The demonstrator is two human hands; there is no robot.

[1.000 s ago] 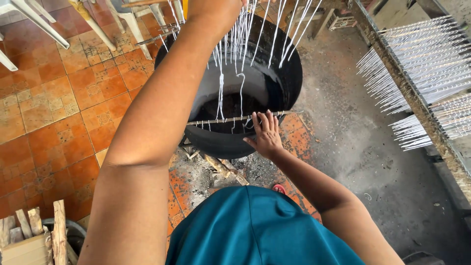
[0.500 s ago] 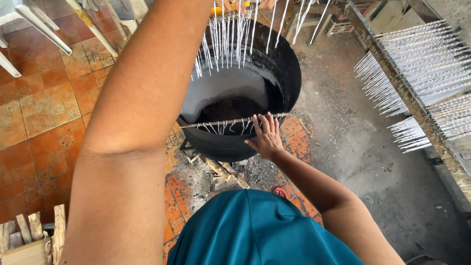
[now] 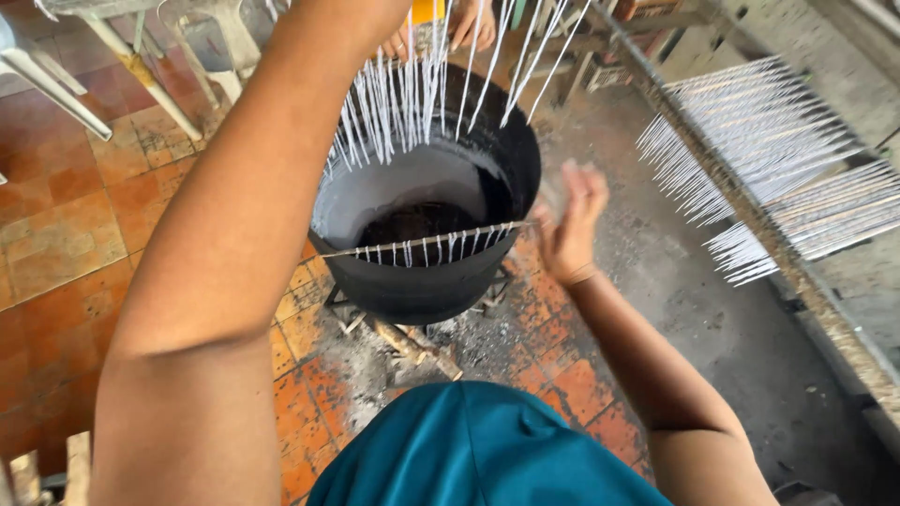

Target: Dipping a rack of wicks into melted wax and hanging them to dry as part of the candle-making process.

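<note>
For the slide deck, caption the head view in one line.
Left hand holds a rack of dripping white candles above a black pot; right hand, blurred, is lifted beside the stick lying across its rim.

Sooty matt black metal pot [image 3: 427, 286]

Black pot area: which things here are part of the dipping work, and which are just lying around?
In use:
black pot
hanging white strands
thin rod across the rim
left hand
right hand

Lying about:
plastic chairs
firewood scraps
</note>
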